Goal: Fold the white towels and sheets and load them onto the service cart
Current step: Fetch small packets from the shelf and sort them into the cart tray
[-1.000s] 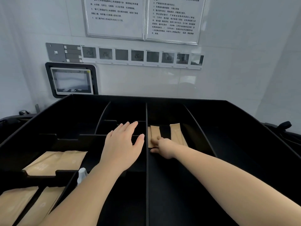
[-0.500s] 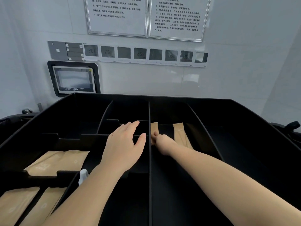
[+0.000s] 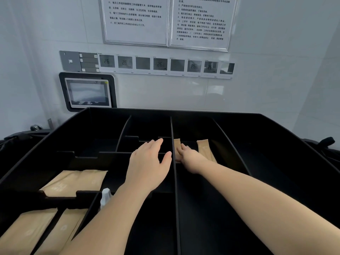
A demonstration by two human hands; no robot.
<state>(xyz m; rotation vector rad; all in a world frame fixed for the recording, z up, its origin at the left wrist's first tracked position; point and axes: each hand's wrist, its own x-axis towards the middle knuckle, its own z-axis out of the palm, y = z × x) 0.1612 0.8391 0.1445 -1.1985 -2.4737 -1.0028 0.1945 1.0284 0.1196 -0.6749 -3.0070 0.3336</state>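
No white towel or sheet is in view. In front of me is the black divided top tray (image 3: 276,117) of the service cart. My left hand (image 3: 147,166) hovers flat and open over the middle compartments, just left of the long centre divider (image 3: 175,199), holding nothing. My right hand (image 3: 191,155) reaches into the compartment right of that divider. Its fingers are closed down on a narrow tan packet (image 3: 177,143), of which only the far end shows. A second narrow tan packet (image 3: 204,148) lies beside it, untouched.
Larger tan packets (image 3: 73,181) lie in a left compartment, and more tan packets (image 3: 27,230) at the near left. A small white bottle top (image 3: 106,196) stands between them. The tray sits against a white wall with a screen panel (image 3: 88,92).
My right hand has slid a little farther along the narrow tan packet, covering more of it. My left hand has hardly moved. The view has tilted down slightly.
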